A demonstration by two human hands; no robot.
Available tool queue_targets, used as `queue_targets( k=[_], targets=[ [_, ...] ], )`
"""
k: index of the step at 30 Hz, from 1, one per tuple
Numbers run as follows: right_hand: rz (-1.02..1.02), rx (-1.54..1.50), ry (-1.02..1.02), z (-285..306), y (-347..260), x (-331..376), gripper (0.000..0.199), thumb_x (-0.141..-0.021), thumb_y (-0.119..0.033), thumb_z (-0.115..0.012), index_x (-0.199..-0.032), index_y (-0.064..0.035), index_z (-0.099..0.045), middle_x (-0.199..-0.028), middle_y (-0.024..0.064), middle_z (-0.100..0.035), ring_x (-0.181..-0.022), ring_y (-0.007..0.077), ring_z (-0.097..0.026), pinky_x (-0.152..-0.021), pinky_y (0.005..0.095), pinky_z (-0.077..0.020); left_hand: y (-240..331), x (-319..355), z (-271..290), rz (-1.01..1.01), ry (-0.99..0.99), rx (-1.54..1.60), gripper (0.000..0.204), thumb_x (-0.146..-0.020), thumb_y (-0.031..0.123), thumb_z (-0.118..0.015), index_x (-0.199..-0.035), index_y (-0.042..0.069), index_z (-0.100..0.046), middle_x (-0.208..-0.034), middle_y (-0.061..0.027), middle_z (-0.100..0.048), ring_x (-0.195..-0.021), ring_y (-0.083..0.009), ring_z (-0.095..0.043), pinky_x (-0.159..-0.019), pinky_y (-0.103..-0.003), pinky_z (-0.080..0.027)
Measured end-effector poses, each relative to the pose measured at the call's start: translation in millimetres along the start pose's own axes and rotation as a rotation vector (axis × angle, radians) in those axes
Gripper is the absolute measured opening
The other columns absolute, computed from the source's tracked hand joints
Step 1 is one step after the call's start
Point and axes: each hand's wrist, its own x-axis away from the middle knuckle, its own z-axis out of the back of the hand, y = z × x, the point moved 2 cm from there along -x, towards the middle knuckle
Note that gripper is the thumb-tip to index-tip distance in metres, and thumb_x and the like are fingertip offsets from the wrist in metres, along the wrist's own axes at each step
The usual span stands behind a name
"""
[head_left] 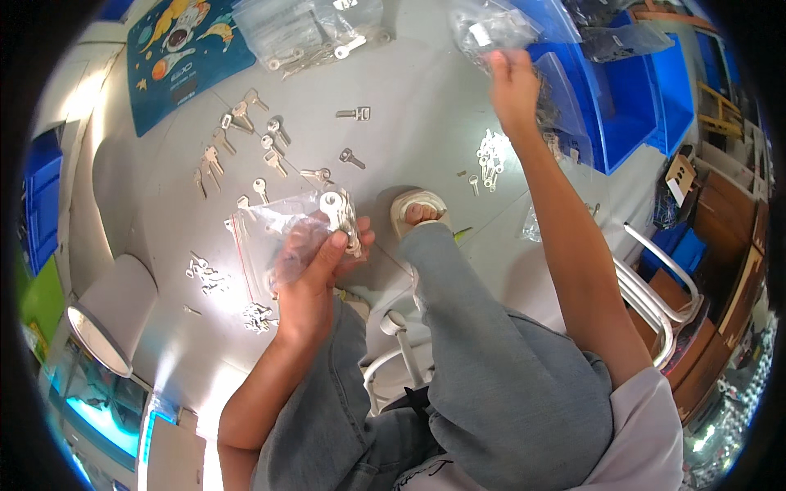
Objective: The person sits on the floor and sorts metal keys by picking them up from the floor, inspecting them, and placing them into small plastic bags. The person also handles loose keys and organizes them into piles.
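Observation:
My left hand is closed around a stack of silver key blanks and a clear zip bag. The thumb presses across the keys; whether they lie inside the bag I cannot tell. At the far right, my stretched-out right hand has its fingers closed on a crumpled clear plastic bag. What that bag holds is unclear. Between the hands, loose key blanks lie scattered on the grey floor. A separate pile of small keys is below my right hand.
Blue bins with bagged goods stand at the right. A larger clear bag of keys and a dark printed mat lie at the far side. Small key piles rest at the left, near a white bin. White metal chair legs stand at the right.

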Motion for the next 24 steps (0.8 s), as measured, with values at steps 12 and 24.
queue_targets(
  k=[12, 24],
  targets=[
    [-0.776, -1.382, -0.48, 11.9, -172.1, 102.5, 0.034, -0.094, -0.029, -0.024, -0.101, -0.003, -0.045, -0.124, 0.0192, -0.042, -0.107, 0.0269, -0.048, -0.089, 0.0408, -0.0395, 18.8, -1.4, -11.6, -0.109, -0.063, 0.257, 0.034, -0.082, 0.017, -0.057, -0.11, 0.006, -0.042, -0.103, -0.0175, -0.056, -0.094, -0.0242, -0.057, -0.082, -0.034, -0.046],
    [-0.809, -1.46, -0.561, 8.4, -198.6, 111.5, 0.047, -0.094, -0.03, -0.021, -0.119, 0.0058, -0.037, -0.128, 0.0143, -0.038, -0.117, 0.0267, -0.038, -0.099, 0.0417, -0.028, 25.5, 5.2, -9.5, -0.214, -0.028, 0.35, 0.037, -0.079, 0.01, -0.06, -0.111, 0.001, -0.043, -0.099, -0.0112, -0.057, -0.094, -0.0216, -0.057, -0.082, -0.033, -0.046]
  ],
)
